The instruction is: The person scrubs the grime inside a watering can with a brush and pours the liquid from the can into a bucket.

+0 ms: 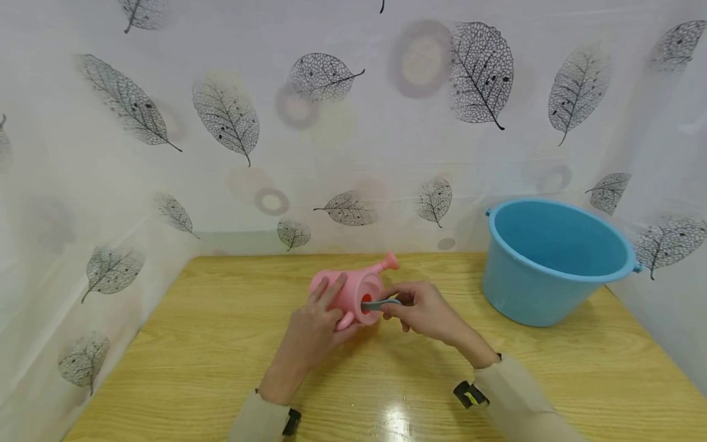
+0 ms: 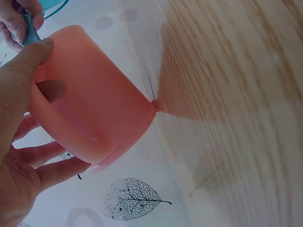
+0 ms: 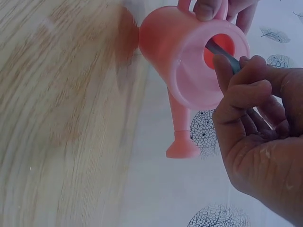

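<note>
A pink toy watering can is tipped with its round opening facing my right hand, and one lower edge meets the table. My left hand holds it around the body and handle, the thumb near the rim in the left wrist view. With thumb and fingers, my right hand pinches a slim grey-blue handle. The handle's far end goes through the opening into the can, so whatever is on that end is hidden. The spout with its flared rose points away from me.
A large light-blue bucket stands on the wooden table at the right, near the back wall. Behind and along both sides hangs a pale curtain printed with dark leaves. Black bands circle both wrists.
</note>
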The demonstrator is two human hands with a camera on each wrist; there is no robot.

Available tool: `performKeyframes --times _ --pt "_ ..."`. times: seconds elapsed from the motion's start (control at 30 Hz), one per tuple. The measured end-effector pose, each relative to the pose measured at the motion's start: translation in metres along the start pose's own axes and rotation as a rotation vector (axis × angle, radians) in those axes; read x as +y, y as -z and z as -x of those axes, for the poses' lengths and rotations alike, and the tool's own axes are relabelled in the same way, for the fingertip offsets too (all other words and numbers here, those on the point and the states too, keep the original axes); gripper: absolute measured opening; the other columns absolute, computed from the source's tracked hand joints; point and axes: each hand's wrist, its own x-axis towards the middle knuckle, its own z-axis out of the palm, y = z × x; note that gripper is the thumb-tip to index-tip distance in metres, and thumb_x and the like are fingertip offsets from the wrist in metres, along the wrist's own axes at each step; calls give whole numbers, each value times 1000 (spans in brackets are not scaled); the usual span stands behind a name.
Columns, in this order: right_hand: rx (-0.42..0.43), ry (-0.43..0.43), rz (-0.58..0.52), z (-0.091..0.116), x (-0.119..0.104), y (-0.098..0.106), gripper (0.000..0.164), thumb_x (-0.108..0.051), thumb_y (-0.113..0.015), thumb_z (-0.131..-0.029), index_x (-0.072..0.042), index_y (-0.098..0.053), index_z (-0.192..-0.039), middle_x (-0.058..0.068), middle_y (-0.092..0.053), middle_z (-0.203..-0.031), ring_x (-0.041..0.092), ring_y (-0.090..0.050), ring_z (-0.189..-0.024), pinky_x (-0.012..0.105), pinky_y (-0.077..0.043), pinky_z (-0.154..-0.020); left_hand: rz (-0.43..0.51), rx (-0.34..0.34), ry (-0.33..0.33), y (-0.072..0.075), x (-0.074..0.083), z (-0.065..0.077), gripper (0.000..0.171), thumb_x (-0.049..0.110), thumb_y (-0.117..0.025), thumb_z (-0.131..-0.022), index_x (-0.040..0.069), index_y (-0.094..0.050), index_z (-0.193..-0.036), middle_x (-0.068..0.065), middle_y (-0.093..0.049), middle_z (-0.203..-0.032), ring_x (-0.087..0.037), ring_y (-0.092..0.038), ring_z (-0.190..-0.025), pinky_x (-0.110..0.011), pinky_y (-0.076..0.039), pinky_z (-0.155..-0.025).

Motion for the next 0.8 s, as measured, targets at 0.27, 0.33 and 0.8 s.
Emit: performKeyframes --times 0.27,0.33,0.8 --pt "-2 47 4 -9 0 -12 16 -10 -71 -95 -6 -76 -110 5 -72 -76 14 -57 -49 21 -44 -43 12 29 -10 1 -2 0 48 44 -87 -78 12 -57 -58 -17 -65 -140 -49 -65 -120 -43 -65 -60" --pt "2 57 14 -10 0 -14 16 -10 -71 -95 -6 -76 -109 5 -72 -76 18 -57 -49 21 -44 -43 17 27 -4 1 -2 0 48 45 -87 -78 12 -57 -59 -17 -64 -140 -50 -64 -121 -43 -65 -60" --pt "13 -17 -30 -6 -4 -5 17 -19 -68 -99 -13 -76 -113 4 -75 -82 23 -57 -52 19 -39 -42 36 15 22 0 -10 1 46 45 -84 -82 12 -60 -61 -17 -62 -143 -49 -63 -124 -40 -66 -65"
